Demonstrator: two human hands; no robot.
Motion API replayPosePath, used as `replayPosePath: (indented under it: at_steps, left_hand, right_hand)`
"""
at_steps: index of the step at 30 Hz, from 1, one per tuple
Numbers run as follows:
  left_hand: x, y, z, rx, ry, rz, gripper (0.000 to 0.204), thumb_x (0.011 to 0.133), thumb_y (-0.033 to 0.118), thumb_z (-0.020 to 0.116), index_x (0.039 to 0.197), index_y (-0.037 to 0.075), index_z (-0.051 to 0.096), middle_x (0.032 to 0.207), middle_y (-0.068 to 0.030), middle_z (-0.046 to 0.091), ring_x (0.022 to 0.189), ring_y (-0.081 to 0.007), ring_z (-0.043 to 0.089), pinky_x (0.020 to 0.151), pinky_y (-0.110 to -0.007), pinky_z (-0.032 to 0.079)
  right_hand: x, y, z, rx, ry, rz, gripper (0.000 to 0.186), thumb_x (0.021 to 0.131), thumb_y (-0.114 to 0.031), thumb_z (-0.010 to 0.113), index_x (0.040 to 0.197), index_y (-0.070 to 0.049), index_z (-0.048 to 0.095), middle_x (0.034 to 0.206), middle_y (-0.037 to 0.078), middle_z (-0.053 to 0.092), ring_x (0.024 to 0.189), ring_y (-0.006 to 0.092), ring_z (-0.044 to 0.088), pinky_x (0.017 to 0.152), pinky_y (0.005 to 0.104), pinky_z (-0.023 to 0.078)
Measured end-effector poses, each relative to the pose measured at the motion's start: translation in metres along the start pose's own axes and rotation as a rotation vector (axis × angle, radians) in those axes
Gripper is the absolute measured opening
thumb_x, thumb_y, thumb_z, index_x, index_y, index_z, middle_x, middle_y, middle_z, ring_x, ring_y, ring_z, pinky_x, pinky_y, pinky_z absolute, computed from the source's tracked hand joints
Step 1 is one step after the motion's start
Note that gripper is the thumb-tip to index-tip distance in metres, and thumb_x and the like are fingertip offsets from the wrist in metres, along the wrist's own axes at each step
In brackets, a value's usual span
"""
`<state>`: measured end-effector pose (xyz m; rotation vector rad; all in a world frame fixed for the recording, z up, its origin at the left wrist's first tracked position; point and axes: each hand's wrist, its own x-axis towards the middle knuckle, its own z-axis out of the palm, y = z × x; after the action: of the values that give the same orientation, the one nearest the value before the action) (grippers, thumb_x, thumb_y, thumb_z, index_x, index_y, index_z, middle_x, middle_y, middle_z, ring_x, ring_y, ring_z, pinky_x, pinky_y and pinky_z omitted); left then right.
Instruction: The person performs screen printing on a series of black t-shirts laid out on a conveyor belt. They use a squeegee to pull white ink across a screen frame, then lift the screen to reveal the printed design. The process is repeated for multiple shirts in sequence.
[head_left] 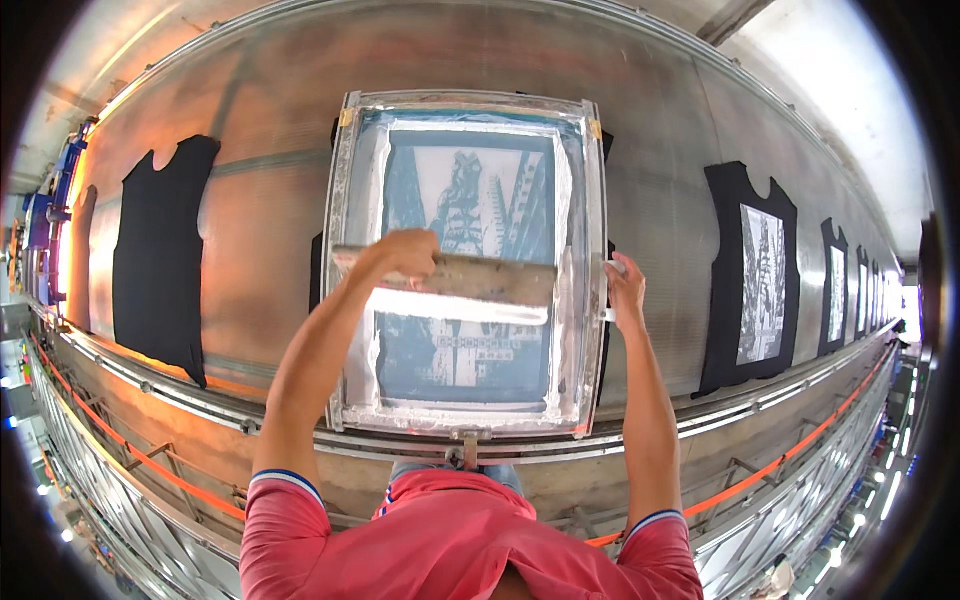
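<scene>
A screen-printing frame (337,200) lies in front of me over a black garment, which shows only as dark edges at its sides. Its blue-grey mesh (460,370) carries a pale pattern with a figure in it. My left hand (408,256) is closed on the top of a wide squeegee (490,278), left of its middle. The squeegee lies across the mesh, and a band of white ink (460,307) runs along its near side. At the frame's right edge, my right hand (627,290) is closed around a white handle (608,315), partly hidden by the fingers.
A long metal-topped table (660,180) stretches left and right. One plain black garment (160,260) lies flat to the left. To the right lies a black garment with a white print (750,280), with several more beyond. An orange rail (790,455) and metal racks run along the near side.
</scene>
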<state>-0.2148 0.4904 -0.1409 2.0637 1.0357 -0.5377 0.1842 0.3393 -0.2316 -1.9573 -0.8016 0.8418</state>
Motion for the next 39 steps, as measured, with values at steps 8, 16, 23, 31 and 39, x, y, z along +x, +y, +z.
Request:
replayPosePath:
  at_steps: [8,16,23,31,39]
  left_hand:
    - [0.116,-0.030,-0.127,0.096,0.408,-0.035,0.033,0.072,0.006,0.059,0.100,0.004,0.074,0.092,-0.0195,0.073,0.089,-0.0314,0.072,0.078,-0.045,0.056]
    - [0.180,-0.053,-0.146,0.169,0.894,0.071,0.022,0.073,-0.001,0.062,0.090,0.003,0.076,0.090,-0.0224,0.071,0.087,-0.0374,0.070,0.078,-0.047,0.054]
    - [0.118,-0.007,-0.014,0.089,0.868,0.028,0.029,0.079,0.000,0.058,0.096,0.013,0.077,0.090,-0.0191,0.071,0.091,-0.0352,0.069,0.080,-0.051,0.050]
    - [0.033,0.028,0.184,0.001,0.925,0.103,0.048,0.071,-0.008,0.057,0.115,0.007,0.068,0.119,-0.0140,0.068,0.106,-0.0337,0.066,0.084,-0.046,0.055]
    - [-0.047,0.076,0.291,0.063,0.948,0.142,0.048,0.075,0.004,0.060,0.123,0.001,0.062,0.126,-0.0143,0.064,0.120,-0.0338,0.060,0.103,-0.045,0.046]
  right_hand:
    - [-0.010,-0.042,0.005,0.054,0.009,0.089,0.035,0.091,-0.013,0.067,0.125,-0.005,0.063,0.065,-0.004,0.047,0.048,0.0042,0.039,0.043,0.0246,0.031]
    - [0.000,-0.035,0.030,0.073,0.011,0.084,0.033,0.091,-0.010,0.070,0.123,-0.004,0.064,0.065,-0.004,0.046,0.049,0.0046,0.038,0.043,0.0247,0.029]
    - [-0.009,-0.037,-0.013,-0.023,0.010,0.038,0.035,0.089,-0.015,0.071,0.121,-0.002,0.065,0.066,-0.003,0.049,0.049,0.0051,0.040,0.042,0.0259,0.030]
    - [0.061,-0.028,0.007,-0.078,-0.001,-0.021,0.038,0.085,-0.022,0.075,0.118,-0.003,0.067,0.068,0.001,0.056,0.048,0.0075,0.044,0.040,0.0280,0.032]
    - [0.128,-0.012,0.022,-0.286,0.172,-0.286,0.033,0.086,-0.025,0.073,0.106,0.001,0.070,0.082,0.010,0.068,0.071,0.0184,0.060,0.064,0.0356,0.049]
